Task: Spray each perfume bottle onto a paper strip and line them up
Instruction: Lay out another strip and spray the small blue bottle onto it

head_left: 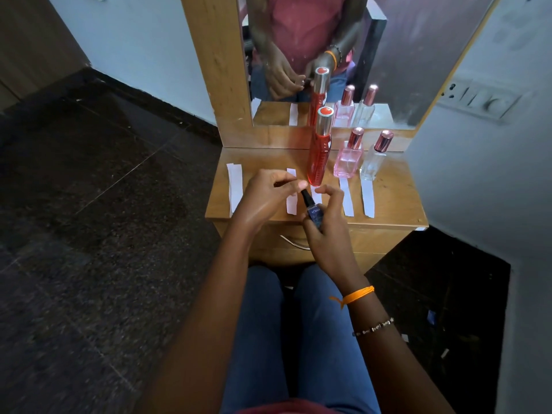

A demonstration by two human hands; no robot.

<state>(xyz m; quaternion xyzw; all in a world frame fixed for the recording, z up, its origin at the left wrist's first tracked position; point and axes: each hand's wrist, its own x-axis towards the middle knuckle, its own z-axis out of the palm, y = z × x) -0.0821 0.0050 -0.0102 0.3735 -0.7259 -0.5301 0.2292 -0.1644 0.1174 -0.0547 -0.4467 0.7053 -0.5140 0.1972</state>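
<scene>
On the wooden surface (388,201), white paper strips (234,186) lie in a row. The left hand (265,195) pinches the small dark-blue glass bottle's (313,212) black top; the right hand (325,231) grips its body above the front edge. Likely uncapping; spraying follows. Tall red (319,156), pink (348,159) and clear (373,162) bottles stand behind.

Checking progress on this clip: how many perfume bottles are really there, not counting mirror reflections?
4. Tall red bottle, pink bottle and clear bottle stand in a row near the mirror; the small blue bottle is in the right hand.
</scene>
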